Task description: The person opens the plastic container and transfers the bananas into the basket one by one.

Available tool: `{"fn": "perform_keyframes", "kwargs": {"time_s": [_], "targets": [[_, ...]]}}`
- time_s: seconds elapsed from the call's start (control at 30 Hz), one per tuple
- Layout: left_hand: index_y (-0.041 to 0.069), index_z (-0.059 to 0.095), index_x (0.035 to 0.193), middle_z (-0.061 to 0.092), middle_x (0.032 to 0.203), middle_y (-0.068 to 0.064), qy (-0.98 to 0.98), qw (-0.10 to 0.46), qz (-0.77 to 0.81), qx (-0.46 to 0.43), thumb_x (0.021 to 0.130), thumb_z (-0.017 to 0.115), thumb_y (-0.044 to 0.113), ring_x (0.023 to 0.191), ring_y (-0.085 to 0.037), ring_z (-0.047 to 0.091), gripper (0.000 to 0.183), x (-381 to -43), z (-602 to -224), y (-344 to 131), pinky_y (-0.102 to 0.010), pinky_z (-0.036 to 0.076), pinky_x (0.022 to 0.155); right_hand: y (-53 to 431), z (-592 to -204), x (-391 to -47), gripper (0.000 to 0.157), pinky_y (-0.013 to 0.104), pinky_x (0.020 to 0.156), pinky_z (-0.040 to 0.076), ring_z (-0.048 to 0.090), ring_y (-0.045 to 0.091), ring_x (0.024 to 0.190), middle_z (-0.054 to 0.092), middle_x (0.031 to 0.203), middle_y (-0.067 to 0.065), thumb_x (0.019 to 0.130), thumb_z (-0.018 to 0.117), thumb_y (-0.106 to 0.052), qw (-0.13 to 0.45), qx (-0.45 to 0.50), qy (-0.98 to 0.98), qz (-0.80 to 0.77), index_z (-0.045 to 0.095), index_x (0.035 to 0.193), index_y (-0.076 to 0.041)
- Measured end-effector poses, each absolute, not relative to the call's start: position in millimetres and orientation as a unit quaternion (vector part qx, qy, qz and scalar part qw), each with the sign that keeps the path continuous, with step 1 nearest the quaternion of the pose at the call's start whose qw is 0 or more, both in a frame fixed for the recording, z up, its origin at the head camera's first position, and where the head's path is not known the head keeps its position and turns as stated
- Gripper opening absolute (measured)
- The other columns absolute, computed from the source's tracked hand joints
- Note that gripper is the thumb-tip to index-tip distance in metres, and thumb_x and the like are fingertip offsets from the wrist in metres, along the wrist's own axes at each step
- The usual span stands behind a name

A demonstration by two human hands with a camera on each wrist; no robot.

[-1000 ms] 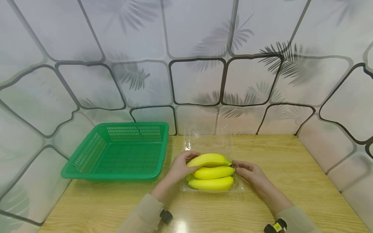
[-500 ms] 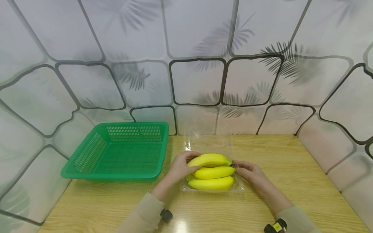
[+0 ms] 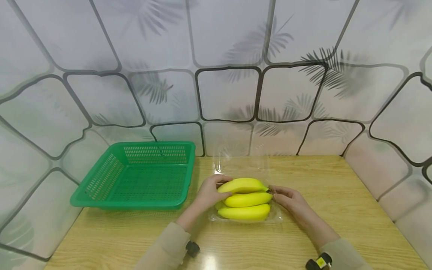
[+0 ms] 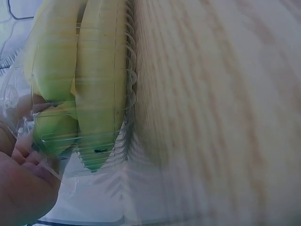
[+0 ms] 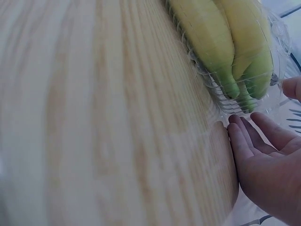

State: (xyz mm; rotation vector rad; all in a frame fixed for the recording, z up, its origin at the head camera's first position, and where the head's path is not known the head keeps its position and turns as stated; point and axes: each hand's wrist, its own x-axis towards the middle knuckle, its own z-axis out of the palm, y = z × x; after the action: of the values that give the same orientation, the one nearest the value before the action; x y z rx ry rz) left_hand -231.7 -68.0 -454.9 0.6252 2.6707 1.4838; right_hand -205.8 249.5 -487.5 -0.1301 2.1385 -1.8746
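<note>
Several yellow bananas (image 3: 248, 200) lie side by side in a clear plastic clamshell box (image 3: 279, 218), their ends pointing left and right. Its transparent lid (image 3: 241, 161) stands raised at the back. At the left end, my left hand (image 3: 208, 193) holds the rearmost banana (image 3: 243, 185), thumb on the near side and fingers behind it. My right hand (image 3: 293, 202) touches the right end of the box beside the dark banana tip, with its fingers extended. Through the plastic, the left wrist view shows greenish banana ends (image 4: 96, 160); the right wrist view shows the right fingertips (image 5: 233, 123) at the box's end.
A green plastic basket (image 3: 133, 205) with slotted walls stands left of the box, nothing visible in it. Both stand on a wooden table (image 3: 337, 195). A patterned wall covering (image 3: 229, 93) closes off the back and both sides.
</note>
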Motion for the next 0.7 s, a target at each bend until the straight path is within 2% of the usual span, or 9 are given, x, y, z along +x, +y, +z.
{"fn": "perform_keyframes", "kwargs": {"time_s": [0.33,0.7], "targets": [[0.001,0.076,0.124,0.074,0.128,-0.019,0.845,0.004,0.504,0.179,0.09,0.083,0.004,0.115,-0.035,0.072,0.035,-229.6,-456.1,-67.6,-0.041,0.064,0.097,248.4,-488.5,-205.1,0.063,0.005,0.101,0.045,0.056,-0.018,0.117,0.039,0.165,0.031,0.108,0.06,-0.022,0.144,-0.049,0.746,-0.649,0.039,0.158,0.011],[0.001,0.08,0.118,0.078,0.122,-0.019,0.83,-0.015,0.544,0.126,0.087,0.083,0.005,0.114,-0.034,0.072,0.031,-229.2,-454.2,-65.4,-0.042,0.065,0.093,249.6,-489.4,-205.3,0.063,0.006,0.102,0.045,0.056,-0.018,0.118,0.039,0.165,0.031,0.109,0.058,-0.021,0.149,-0.056,0.742,-0.651,0.037,0.158,0.012]]}}
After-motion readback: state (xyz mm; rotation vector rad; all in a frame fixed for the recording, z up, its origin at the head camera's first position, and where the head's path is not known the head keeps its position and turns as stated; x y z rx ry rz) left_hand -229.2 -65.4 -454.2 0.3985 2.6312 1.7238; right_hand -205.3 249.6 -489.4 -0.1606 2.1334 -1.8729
